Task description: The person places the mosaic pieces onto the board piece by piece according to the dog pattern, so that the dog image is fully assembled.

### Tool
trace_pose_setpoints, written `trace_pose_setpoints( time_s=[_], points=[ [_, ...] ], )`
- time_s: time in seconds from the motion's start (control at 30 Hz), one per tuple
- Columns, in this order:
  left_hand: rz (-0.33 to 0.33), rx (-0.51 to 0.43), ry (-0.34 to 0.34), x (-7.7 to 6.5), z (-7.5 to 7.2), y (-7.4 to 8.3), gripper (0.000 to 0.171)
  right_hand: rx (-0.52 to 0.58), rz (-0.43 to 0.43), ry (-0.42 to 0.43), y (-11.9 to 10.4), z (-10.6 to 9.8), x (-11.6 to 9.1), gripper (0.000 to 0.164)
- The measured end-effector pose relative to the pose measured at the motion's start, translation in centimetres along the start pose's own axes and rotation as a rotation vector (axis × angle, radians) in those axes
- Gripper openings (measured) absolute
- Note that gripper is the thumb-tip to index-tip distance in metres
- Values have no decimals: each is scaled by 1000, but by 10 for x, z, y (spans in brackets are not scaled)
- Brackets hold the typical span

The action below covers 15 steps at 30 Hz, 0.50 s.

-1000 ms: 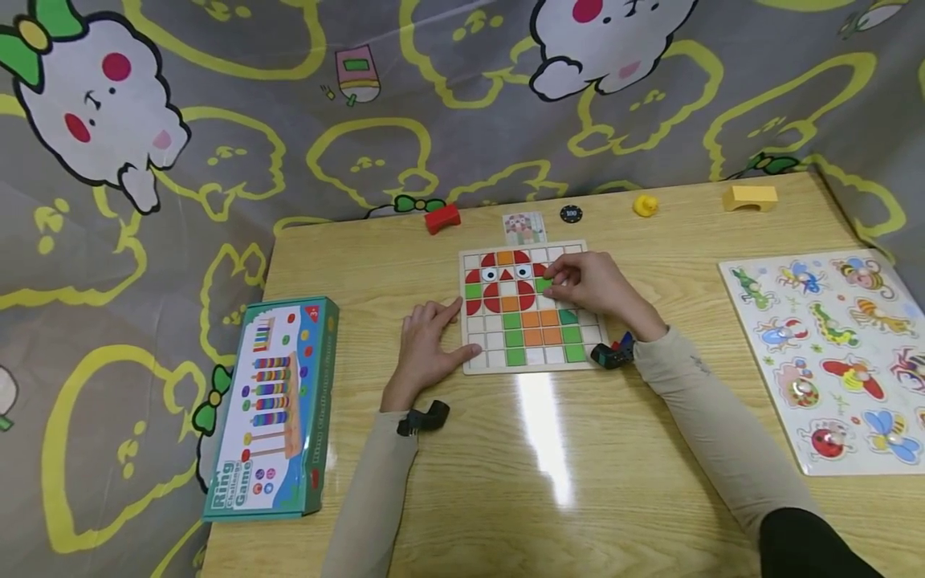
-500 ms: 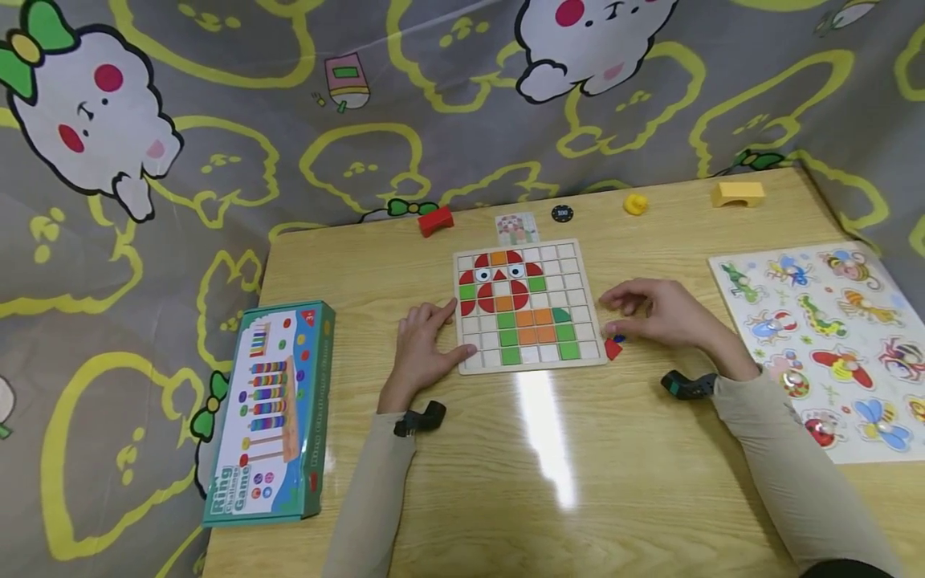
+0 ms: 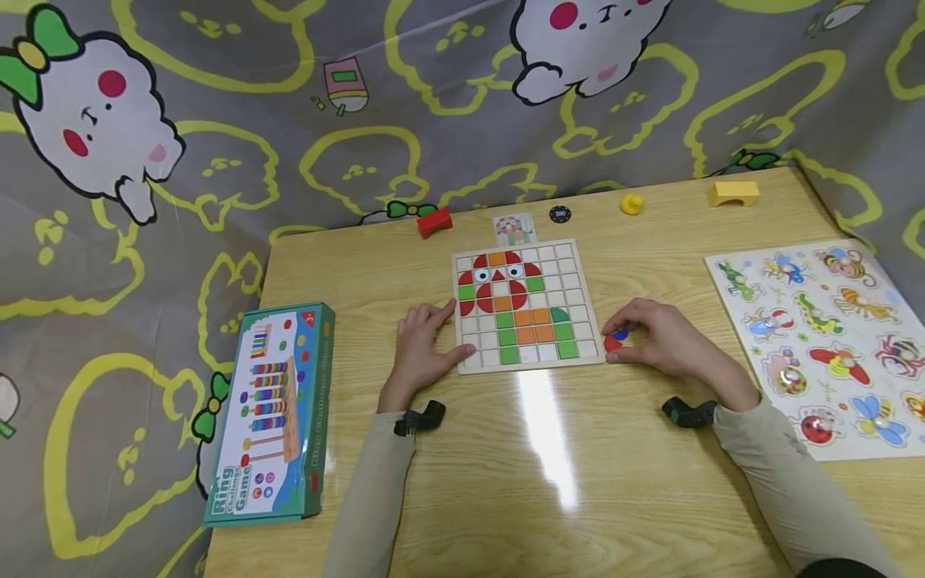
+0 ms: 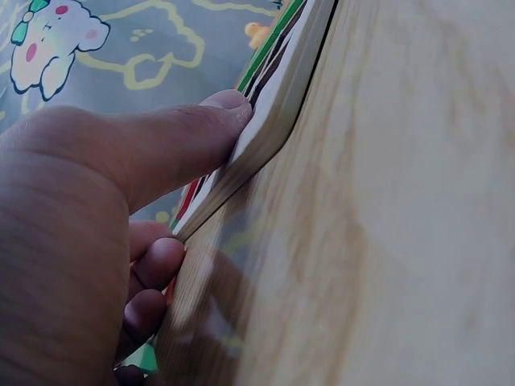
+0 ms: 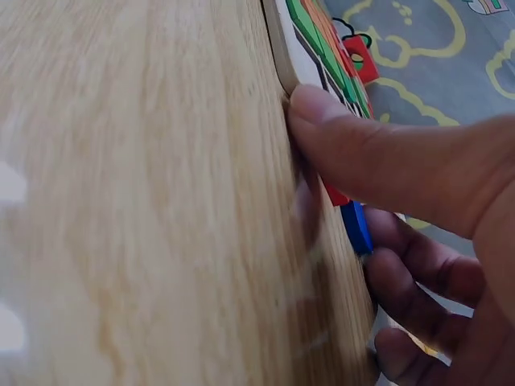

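A square wooden grid board [image 3: 571, 277] bears flat red, orange, green and white mosaic tiles and two eye tiles [image 3: 482, 275]. At its lower left corner my left hand [image 3: 421, 353] lies relaxed, thumb on the board's top and fingers along its left edge. Just off the right edge, my right hand [image 3: 661, 337] has thumb and fingers around a red tile [image 3: 613, 343] and a blue tile [image 3: 620, 334]. In the right wrist view the thumb partly covers the red tile, and the blue tile [image 5: 356, 227] meets the fingers. I cannot tell whether they are pinched.
Behind the board lie a pattern card [image 3: 515, 229], a red block [image 3: 435, 223], a black chip [image 3: 560, 214], a yellow duck [image 3: 632, 205] and a yellow arch block [image 3: 733, 193]. A ring game box [image 3: 270, 413] stands left, an insect puzzle board [image 3: 824, 321] right.
My right hand has left the board's upper right area and moved right and down to the red and blue tiles. A green tile stays where the hand was. The left hand stays put.
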<state>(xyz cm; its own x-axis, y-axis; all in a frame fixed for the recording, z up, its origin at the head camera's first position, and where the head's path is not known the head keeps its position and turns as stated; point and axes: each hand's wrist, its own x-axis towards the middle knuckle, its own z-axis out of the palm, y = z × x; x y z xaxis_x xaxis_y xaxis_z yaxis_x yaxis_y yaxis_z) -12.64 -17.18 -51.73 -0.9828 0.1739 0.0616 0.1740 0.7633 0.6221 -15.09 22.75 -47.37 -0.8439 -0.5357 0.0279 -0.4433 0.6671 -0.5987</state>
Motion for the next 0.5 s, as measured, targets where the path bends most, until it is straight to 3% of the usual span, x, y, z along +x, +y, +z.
trace_pose_setpoints(
  time_s=[0.5],
  points=[
    [-7,4,0,0,1,-1,87,-17,111,27,1,-6,3,35]
  ],
)
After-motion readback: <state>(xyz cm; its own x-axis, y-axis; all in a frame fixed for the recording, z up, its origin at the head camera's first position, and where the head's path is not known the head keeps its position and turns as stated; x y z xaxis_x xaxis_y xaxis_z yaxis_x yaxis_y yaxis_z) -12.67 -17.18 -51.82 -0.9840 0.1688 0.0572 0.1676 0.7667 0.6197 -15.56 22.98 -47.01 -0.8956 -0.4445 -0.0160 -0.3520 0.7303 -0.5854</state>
